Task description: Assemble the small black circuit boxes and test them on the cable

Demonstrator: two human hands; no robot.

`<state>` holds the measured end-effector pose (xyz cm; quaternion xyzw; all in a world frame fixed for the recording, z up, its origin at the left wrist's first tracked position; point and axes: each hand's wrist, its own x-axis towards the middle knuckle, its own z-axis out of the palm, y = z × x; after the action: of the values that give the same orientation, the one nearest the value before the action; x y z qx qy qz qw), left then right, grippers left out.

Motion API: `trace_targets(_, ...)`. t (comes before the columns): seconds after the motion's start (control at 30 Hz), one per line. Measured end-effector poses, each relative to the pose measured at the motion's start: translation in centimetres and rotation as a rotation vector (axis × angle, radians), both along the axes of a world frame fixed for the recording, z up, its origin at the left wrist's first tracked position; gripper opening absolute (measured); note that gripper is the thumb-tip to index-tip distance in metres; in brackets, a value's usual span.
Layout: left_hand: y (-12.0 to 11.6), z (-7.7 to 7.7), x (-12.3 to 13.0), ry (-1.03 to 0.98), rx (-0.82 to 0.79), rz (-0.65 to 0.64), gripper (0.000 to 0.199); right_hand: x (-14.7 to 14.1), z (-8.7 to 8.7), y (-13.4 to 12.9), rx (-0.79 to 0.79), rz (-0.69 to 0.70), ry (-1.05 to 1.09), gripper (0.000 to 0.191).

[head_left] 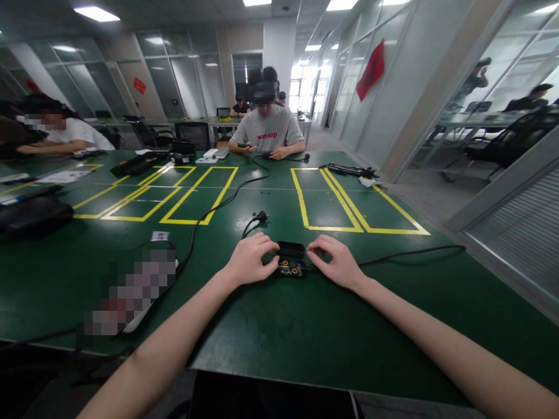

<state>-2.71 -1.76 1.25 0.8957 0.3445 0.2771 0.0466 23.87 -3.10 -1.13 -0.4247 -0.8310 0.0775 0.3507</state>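
Lying uncovered on the green counter [244, 349], the circuit board [291, 268] shows its colored parts, with the empty-looking black shell [291, 249] just beyond it, not fitted over it. So the two parts stand apart and unjoined; whether any part has been fastened is too small to tell. By the board's left end, the left hand [253, 259] has its thumb and index finger curved a narrow gap apart; whether they grip anything, I cannot tell. Right of the board, the right hand [336, 262] brings thumb and index tips close together near the shell's end, any grip unclear. A black cable [410, 253] runs out right of the board, and a plug [261, 216] rests beyond it to the left.
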Motion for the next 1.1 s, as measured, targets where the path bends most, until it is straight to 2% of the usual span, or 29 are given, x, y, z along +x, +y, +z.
trace_targets(0.07,0.6,-0.6,0.0,-0.055,-0.031,0.074,0.031,-0.2,-0.6,0.6,-0.044,-0.105,0.037,0.022)
trace_targets(0.1,0.9,-1.0,0.1,-0.079,-0.073,0.099,0.037,-0.3,-0.9,0.9,-0.074,-0.115,0.038,0.024)
trace_targets(0.2,1.7,-2.2,0.2,-0.183,-0.273,0.092,0.045,-0.6,-1.1,1.2,-0.209,-0.068,0.082,0.024)
trace_targets(0.3,2.1,-2.8,0.3,-0.338,-0.483,0.054,0.052,-0.7,-0.6,0.8,-0.397,0.007,0.229,0.029)
trace_targets(0.43,2.1,-2.3,0.2,-0.473,-0.682,0.038,0.04,-0.8,0.0,0.3,-0.527,0.061,0.424,0.032)
trace_targets(0.57,1.7,-1.6,0.1,-0.511,-0.83,0.035,0.035,-0.6,0.0,0.3,-0.583,0.049,0.495,0.038)
trace_targets(0.83,1.6,-1.4,0.2,-0.583,-0.942,0.013,0.032,-0.4,0.2,0.1,-0.633,0.037,0.535,0.038)
trace_targets(1.1,1.6,-1.1,0.1,-0.576,-0.94,-0.011,0.03,-0.5,0.5,-0.1,-0.644,0.05,0.559,0.038)
